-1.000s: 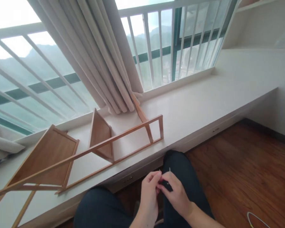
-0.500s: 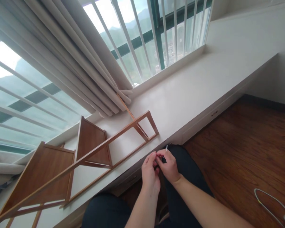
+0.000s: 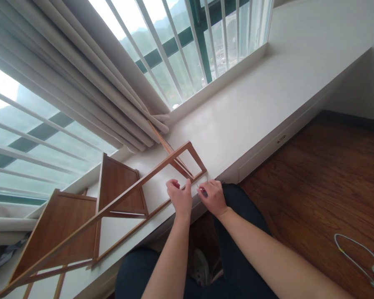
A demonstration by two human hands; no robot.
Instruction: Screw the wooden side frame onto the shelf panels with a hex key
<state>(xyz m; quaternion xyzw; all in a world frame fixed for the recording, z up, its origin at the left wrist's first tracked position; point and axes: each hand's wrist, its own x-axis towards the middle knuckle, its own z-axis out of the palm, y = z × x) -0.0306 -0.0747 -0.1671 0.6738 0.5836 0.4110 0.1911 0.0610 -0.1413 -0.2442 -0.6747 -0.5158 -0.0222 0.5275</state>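
"So, where is the wooden frame (image 3: 137, 184) lying from the person's hands?"

"On the white ledge (image 3: 233, 133), ahead of them and stretching off to the left. Its long rails are running aslant, from the lower left of the view up to the short end bar (image 3: 198, 157), which is sitting just beyond the fingertips."

"Which hand is nearer?"

"The left hand (image 3: 181, 203), I'd judge: in this view it is overlapping the line of the lower rail (image 3: 127, 235), close to the frame's right-end corner. Whether its thumb is touching the wood, I can't tell."

"And what is that hand doing?"

"Its fingers are curling loosely, with the thumb standing apart from them. Nothing is showing in the gap."

"The other one?"

"The right hand (image 3: 214, 199) is pinching a small thin piece (image 3: 198, 187) between thumb and fingers, its tip pointing left toward the other hand. It's too small to identify."

"So that corner is lying between the hands?"

"Roughly, yes: just ahead of the gap, with the right hand hovering beside it, near the ledge's front edge."
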